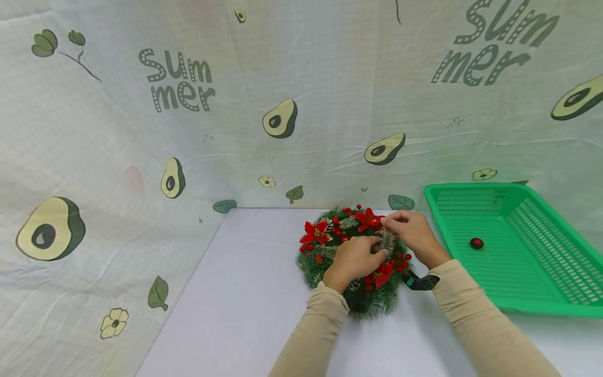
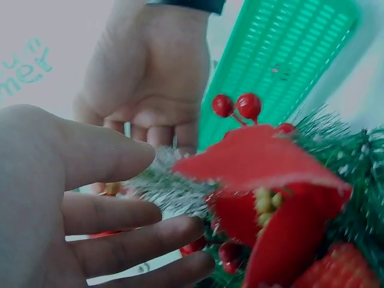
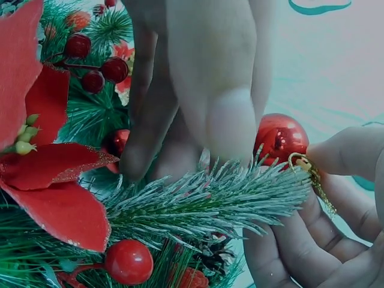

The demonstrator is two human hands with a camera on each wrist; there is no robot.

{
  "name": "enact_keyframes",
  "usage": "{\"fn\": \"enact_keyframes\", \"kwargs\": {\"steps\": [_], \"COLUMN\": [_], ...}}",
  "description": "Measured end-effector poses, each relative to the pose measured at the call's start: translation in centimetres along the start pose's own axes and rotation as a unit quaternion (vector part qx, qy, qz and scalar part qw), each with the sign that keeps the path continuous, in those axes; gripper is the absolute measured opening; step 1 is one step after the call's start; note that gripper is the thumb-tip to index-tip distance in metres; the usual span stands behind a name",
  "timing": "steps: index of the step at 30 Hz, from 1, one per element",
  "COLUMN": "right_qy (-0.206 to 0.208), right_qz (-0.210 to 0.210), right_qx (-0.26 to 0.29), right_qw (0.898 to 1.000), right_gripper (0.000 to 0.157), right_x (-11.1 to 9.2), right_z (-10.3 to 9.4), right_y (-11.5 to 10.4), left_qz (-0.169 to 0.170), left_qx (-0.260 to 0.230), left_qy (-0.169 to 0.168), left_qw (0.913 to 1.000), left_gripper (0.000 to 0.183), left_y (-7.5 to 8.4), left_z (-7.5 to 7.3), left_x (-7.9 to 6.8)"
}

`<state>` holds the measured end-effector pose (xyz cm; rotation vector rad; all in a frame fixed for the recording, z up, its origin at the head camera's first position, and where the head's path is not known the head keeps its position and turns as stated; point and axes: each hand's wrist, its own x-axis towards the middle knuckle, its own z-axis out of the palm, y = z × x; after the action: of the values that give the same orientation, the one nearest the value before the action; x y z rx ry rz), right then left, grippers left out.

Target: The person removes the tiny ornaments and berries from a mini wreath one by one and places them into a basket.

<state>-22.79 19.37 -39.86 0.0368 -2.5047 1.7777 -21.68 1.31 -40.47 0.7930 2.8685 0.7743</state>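
A green Christmas wreath (image 1: 308, 269) with red poinsettias, berries and frosted sprigs lies on the white table. My right hand (image 1: 416, 235) is over its far right part, pinching a shiny red ball ornament (image 3: 281, 138) near its gold cap; a gold cord hangs from the fingers. My left hand (image 1: 355, 259) reaches over the wreath's middle. In the right wrist view its thumb touches a frosted sprig (image 3: 210, 198) beside the ornament. The left fingers (image 2: 132, 240) are extended and spread from the thumb, close to a red poinsettia (image 2: 264, 162).
A green plastic basket (image 1: 440, 230) stands on the right, with one dark red ball (image 1: 477, 243) inside. Behind the table (image 1: 226, 303) hangs a pale cloth (image 1: 320, 104) printed with avocados.
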Motion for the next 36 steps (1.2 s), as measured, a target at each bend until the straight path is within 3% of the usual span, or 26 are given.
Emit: {"fn": "enact_keyframes", "kwargs": {"steps": [4,10,19,36], "right_qy": [-0.005,-0.013,-0.017,-0.019], "right_qz": [-0.004,0.002,0.018,0.01], "right_qx": [0.013,0.046,0.051,0.096], "right_qw": [1.0,0.999,0.998,0.995], "right_gripper": [0.041,0.035,0.033,0.033], "right_x": [-0.1,0.1,0.3,0.6], "right_z": [0.0,0.1,0.3,0.1], "right_y": [0.1,0.4,0.6,0.2], "left_qz": [-0.018,-0.033,-0.052,-0.06], "left_qx": [-0.014,-0.012,0.062,0.057], "left_qy": [-0.012,-0.002,0.021,0.039], "left_qw": [0.9997,0.9994,0.9965,0.9958], "left_gripper": [0.043,0.035,0.03,0.02], "left_y": [0.5,0.9,1.2,1.0], "left_z": [0.3,0.8,0.9,0.9], "left_x": [0.4,0.8,1.4,1.5]}}
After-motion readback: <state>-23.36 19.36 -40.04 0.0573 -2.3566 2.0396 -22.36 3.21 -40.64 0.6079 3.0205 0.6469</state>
